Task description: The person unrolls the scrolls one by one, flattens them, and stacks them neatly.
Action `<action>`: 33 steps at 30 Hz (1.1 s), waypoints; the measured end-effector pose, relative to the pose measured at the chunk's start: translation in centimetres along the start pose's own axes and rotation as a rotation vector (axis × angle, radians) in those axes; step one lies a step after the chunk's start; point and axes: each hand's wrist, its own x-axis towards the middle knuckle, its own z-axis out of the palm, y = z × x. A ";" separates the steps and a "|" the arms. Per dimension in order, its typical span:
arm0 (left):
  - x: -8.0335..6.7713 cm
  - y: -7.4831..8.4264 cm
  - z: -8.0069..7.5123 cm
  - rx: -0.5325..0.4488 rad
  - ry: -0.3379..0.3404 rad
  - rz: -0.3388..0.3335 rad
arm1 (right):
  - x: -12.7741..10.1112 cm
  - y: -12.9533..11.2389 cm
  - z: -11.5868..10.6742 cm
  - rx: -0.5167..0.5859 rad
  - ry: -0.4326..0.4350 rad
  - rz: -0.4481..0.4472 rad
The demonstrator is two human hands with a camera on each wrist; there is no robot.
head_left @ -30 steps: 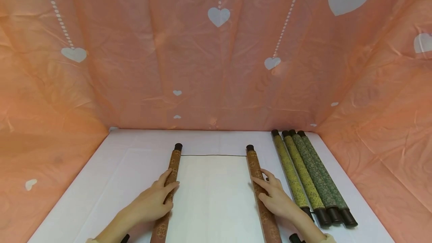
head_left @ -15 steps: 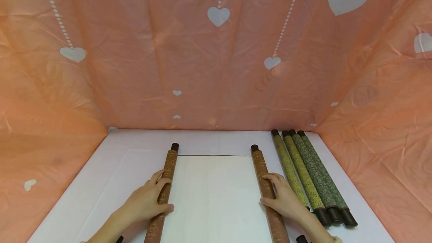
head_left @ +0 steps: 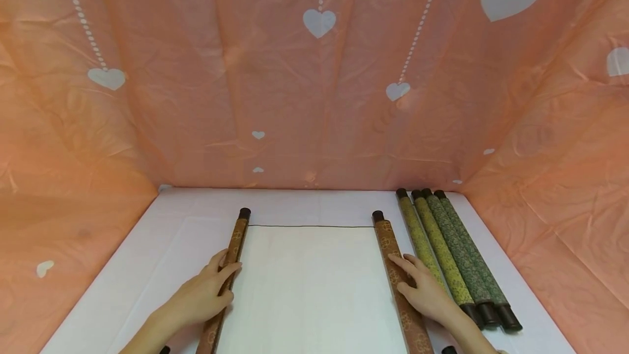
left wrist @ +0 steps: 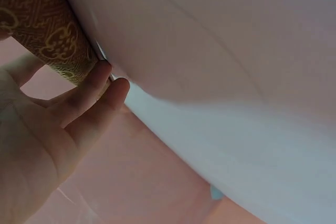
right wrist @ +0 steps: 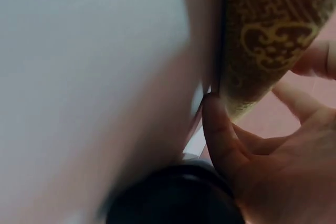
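Note:
A partly unrolled scroll lies on the table, its blank white sheet (head_left: 309, 288) spread between two brown, gold-patterned rolls with dark end knobs. My left hand (head_left: 199, 294) holds the left roll (head_left: 238, 239), fingers bent over it and thumb at the sheet side. On the other side my right hand (head_left: 427, 291) grips the right roll (head_left: 385, 234), reaching over it from the right. Fingertips of the left hand (left wrist: 63, 114) meet the sheet's edge by the roll (left wrist: 58, 35) in the left wrist view. Similarly, the right hand (right wrist: 283, 166) curls at its roll (right wrist: 278, 30) in the right wrist view.
Right of the scroll lie two yellow-green rolled scrolls (head_left: 444, 255) and two dark green ones (head_left: 457, 245), side by side on the white table (head_left: 147, 255). A peach curtain with hearts (head_left: 275, 92) encloses the back and sides. A dark rounded object (right wrist: 173, 198) shows low in the right wrist view.
The two rolls have moved apart, left one leftward and right one rightward, with my hands on them. More of the white sheet shows. The right roll is nearer the yellow-green scrolls.

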 end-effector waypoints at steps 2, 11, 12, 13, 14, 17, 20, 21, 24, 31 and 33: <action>-0.1 -0.2 -0.1 0.009 0.006 0.008 | 0.1 0.0 -0.1 -0.003 -0.018 0.013; -0.5 -1.1 -0.5 0.028 0.034 -0.033 | 0.3 0.0 -0.2 -0.029 -0.020 0.029; -0.5 -1.3 -0.6 0.024 0.031 -0.042 | 0.3 0.0 -0.2 -0.033 -0.009 0.023; -0.5 -1.4 -0.7 0.020 0.027 -0.045 | 0.2 0.1 -0.2 -0.035 0.001 0.020; -0.5 -1.6 -0.8 0.015 0.025 -0.053 | 0.2 0.1 -0.1 -0.035 0.012 0.018; -0.7 -2.1 -1.1 0.013 0.023 -0.046 | 0.1 0.2 -0.1 -0.028 0.040 0.015; -0.8 -2.4 -1.3 0.022 0.036 -0.022 | 0.1 0.4 -0.2 -0.018 0.062 0.017; -0.9 -2.5 -1.4 0.022 0.039 -0.012 | 0.0 0.4 -0.3 -0.014 0.068 0.017; -1.0 -2.7 -1.6 0.007 0.030 -0.014 | -0.1 0.6 -0.4 -0.018 0.087 0.006; -1.4 -2.8 -1.8 -0.034 -0.027 -0.068 | -0.4 0.9 -1.0 -0.045 0.076 -0.003; -1.5 -2.8 -1.6 -0.013 -0.024 -0.074 | -0.4 1.0 -1.2 -0.056 0.050 0.009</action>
